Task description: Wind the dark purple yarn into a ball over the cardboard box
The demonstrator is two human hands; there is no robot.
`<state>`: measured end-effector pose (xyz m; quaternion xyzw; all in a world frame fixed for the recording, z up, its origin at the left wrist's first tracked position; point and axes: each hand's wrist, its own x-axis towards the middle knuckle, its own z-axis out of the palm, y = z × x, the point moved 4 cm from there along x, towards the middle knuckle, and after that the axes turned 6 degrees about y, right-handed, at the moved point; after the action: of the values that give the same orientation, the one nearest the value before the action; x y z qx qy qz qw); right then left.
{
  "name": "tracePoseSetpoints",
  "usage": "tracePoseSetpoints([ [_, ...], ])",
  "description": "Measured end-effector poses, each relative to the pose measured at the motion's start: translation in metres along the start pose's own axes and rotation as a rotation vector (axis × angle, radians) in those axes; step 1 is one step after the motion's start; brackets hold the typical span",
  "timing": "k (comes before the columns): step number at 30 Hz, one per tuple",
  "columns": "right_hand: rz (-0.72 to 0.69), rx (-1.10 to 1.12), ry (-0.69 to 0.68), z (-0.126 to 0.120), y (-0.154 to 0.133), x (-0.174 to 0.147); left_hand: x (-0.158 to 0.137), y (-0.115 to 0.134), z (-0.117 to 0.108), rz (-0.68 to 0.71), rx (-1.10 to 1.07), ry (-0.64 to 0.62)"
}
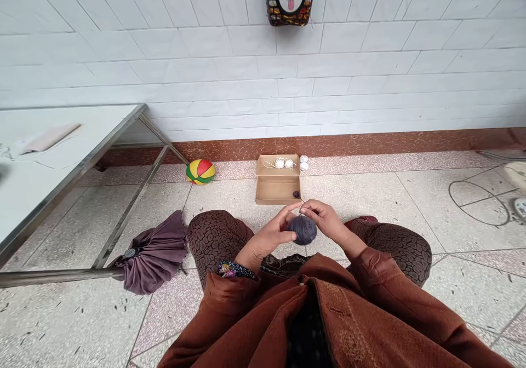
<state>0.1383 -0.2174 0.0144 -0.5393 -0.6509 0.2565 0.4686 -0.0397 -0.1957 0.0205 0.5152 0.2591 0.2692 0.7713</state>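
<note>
A dark purple-grey ball of yarn [303, 230] rests in my left hand [274, 234], whose thumb and fingers curl around its left side. Just above the ball, my right hand [325, 220] is closed in a pinch by the left fingertips, seemingly on a strand of the yarn too thin to see clearly. Beyond the hands an open cardboard box [278, 189] lies on the floor. Its lower part holds a small dark ball of yarn [296, 194]; two white balls of yarn [284, 163] with a loose strand lie in its lid. More white balls [304, 162] sit beside the lid.
A striped ball [200, 171] lies on the floor by the wall. To the left stand a metal-framed table [110, 138] and a folded purple umbrella [160, 258]. A black basket [290, 17] hangs on the tiled wall. A metal ring frame [479, 202] is at right.
</note>
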Motion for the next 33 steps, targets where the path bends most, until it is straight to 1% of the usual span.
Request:
tracePoseSetpoints([
  [2, 0.045, 0.003, -0.007, 0.011, 0.008, -0.011, 0.000, 0.004, -0.002, 0.010, -0.167, 0.075],
  [4, 0.032, -0.013, -0.048, 0.022, 0.007, -0.024, 0.002, 0.004, -0.010, 0.016, -0.233, 0.222],
  [5, 0.004, -0.021, -0.083, 0.026, 0.003, -0.030, 0.004, 0.002, -0.015, 0.015, -0.227, 0.306],
  [7, -0.078, -0.040, -0.178, 0.033, -0.010, -0.039, 0.006, -0.005, -0.026, 0.005, -0.147, 0.457],
  [9, -0.161, -0.067, -0.251, 0.034, -0.025, -0.041, 0.007, -0.012, -0.035, 0.012, 0.006, 0.542],
  [10, -0.197, -0.078, -0.263, 0.031, -0.031, -0.039, 0.008, -0.014, -0.037, 0.020, 0.099, 0.553],
  [12, -0.244, -0.092, -0.240, 0.022, -0.040, -0.030, 0.008, -0.018, -0.038, 0.026, 0.276, 0.516],
  [13, -0.256, -0.098, -0.213, 0.017, -0.042, -0.025, 0.008, -0.018, -0.037, 0.021, 0.340, 0.474],
  [15, -0.249, -0.114, -0.146, 0.006, -0.040, -0.015, 0.007, -0.017, -0.033, 0.004, 0.402, 0.346],
  [17, -0.201, -0.123, -0.080, 0.000, -0.030, -0.009, 0.005, -0.015, -0.025, -0.016, 0.383, 0.177],
  [19, -0.131, -0.105, -0.022, 0.000, -0.016, -0.010, 0.001, -0.011, -0.016, -0.036, 0.282, 0.021],
  [20, -0.093, -0.088, 0.001, 0.003, -0.008, -0.013, 0.000, -0.009, -0.012, -0.038, 0.206, -0.026],
  [21, -0.059, -0.071, 0.020, 0.007, -0.002, -0.017, 0.000, -0.008, -0.009, -0.031, 0.122, -0.041],
  [22, -0.033, -0.060, 0.032, 0.012, 0.004, -0.023, 0.000, -0.006, -0.008, -0.014, 0.041, -0.023],
  [23, -0.018, -0.054, 0.034, 0.018, 0.008, -0.028, 0.001, -0.005, -0.009, 0.010, -0.026, 0.024],
  [25, -0.034, -0.057, -0.014, 0.030, 0.010, -0.039, 0.004, -0.004, -0.014, 0.060, -0.078, 0.170],
  [26, -0.065, -0.065, -0.061, 0.036, 0.007, -0.043, 0.006, -0.005, -0.017, 0.078, -0.058, 0.250],
  [28, -0.149, -0.089, -0.173, 0.043, -0.003, -0.048, 0.008, -0.008, -0.023, 0.086, 0.061, 0.373],
  [30, -0.234, -0.115, -0.240, 0.044, -0.016, -0.049, 0.008, -0.010, -0.027, 0.070, 0.228, 0.423],
  [31, -0.262, -0.123, -0.242, 0.040, -0.021, -0.048, 0.008, -0.010, -0.027, 0.057, 0.305, 0.423],
  [33, -0.276, -0.125, -0.189, 0.029, -0.029, -0.042, 0.006, -0.011, -0.027, 0.035, 0.414, 0.392],
])
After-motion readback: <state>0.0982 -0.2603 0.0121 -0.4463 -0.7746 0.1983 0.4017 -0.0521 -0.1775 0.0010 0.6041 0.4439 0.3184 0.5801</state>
